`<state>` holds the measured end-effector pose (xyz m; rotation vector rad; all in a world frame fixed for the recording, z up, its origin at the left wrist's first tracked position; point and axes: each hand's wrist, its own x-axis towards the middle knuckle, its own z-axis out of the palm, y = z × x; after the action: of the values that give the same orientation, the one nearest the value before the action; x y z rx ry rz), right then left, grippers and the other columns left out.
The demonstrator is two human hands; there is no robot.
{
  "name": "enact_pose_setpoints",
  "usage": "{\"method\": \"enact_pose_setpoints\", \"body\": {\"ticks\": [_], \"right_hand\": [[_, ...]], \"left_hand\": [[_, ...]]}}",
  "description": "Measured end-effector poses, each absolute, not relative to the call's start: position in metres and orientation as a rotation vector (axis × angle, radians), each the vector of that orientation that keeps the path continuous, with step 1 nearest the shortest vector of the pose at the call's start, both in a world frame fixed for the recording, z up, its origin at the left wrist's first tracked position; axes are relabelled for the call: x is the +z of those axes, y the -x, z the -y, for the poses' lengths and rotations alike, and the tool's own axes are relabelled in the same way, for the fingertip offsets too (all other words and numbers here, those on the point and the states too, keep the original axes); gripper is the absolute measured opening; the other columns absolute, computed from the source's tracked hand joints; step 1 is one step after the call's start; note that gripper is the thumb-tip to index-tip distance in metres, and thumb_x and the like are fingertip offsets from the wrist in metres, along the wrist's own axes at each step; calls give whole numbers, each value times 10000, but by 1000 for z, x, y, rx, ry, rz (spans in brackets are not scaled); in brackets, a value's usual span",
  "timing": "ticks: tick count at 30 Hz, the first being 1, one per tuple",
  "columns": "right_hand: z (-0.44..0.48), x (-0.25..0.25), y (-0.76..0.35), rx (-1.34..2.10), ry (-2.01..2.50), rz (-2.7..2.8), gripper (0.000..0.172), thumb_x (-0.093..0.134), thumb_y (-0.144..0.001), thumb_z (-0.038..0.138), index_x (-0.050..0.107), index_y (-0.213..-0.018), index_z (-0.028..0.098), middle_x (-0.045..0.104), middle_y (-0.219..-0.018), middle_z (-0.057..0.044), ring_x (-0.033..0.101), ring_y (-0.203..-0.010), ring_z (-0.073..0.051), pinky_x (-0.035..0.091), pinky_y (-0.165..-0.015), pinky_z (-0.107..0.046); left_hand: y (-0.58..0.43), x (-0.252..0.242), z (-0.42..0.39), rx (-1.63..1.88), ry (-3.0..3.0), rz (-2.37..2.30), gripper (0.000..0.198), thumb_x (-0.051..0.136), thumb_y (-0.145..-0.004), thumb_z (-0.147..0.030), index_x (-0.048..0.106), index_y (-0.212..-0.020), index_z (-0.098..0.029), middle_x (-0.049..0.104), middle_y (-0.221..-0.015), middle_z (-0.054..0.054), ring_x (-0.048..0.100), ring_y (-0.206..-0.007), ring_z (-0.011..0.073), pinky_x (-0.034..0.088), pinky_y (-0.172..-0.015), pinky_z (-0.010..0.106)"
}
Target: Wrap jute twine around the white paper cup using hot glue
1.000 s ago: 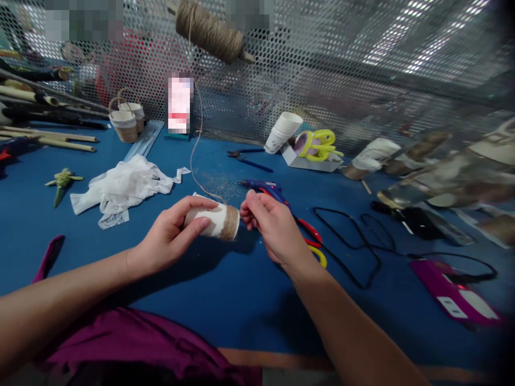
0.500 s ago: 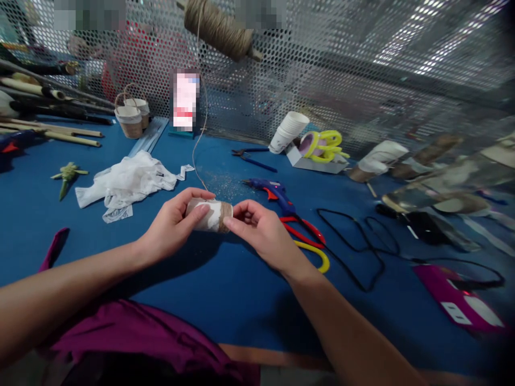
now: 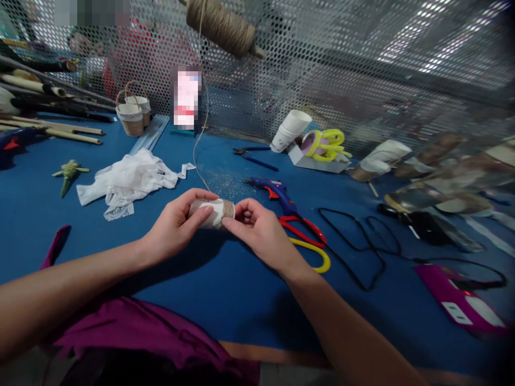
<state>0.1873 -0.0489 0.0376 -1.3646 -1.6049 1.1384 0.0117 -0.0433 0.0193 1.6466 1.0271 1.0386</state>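
Observation:
A small white paper cup (image 3: 216, 213) lies on its side between my hands, with brown twine (image 3: 228, 210) wound round one end. My left hand (image 3: 177, 220) is closed round the cup's left part, thumb on the near side. At the twine-wrapped end, my right hand (image 3: 257, 228) pinches the cup with thumb and fingers. From the cup a strand of twine (image 3: 195, 155) runs up to a large twine spool (image 3: 221, 29) hanging on the mesh. Just beyond my right hand lies a blue glue gun (image 3: 276, 190) with a red trigger.
Red-handled pliers or scissors (image 3: 303, 230) and a yellow handle (image 3: 322, 262) lie beside my right wrist. White lace cloth (image 3: 134, 177) sits to the left. Blue-handled pliers (image 3: 257, 158), stacked paper cups (image 3: 287, 131), and two twine-wrapped baskets (image 3: 131, 120) stand farther back. A black cord (image 3: 354, 241) crosses the right side.
The view has shifted slightly. Both hands keep their hold on the cup, which is turned very slightly; little else differs.

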Motion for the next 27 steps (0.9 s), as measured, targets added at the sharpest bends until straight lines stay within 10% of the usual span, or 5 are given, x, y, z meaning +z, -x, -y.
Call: {"method": "enact_pose_setpoints", "body": {"ticks": [19,27], "right_hand": [[48,39,-195,1084,1306,1684,155,606,-745,334,515,-732,208,542,-714,10,502,-642,-129,415,-612,-280],[46,34,-195,986,1185,1675,210,455,-876,321,630,-961,243,629,-1046,-15,553,-1019,-163,386,-916,-323]], "left_hand": [[-9,24,36,996,-1531,-881,298,507,-864,-285,553,-1115,-133,649,-936,57,600,-737,117,465,-646,193],[-11,24,44,946,-1732,-723,244,453,-889,-184,580,-1092,-136,645,-1074,69,609,-961,140,472,-842,225]]}}
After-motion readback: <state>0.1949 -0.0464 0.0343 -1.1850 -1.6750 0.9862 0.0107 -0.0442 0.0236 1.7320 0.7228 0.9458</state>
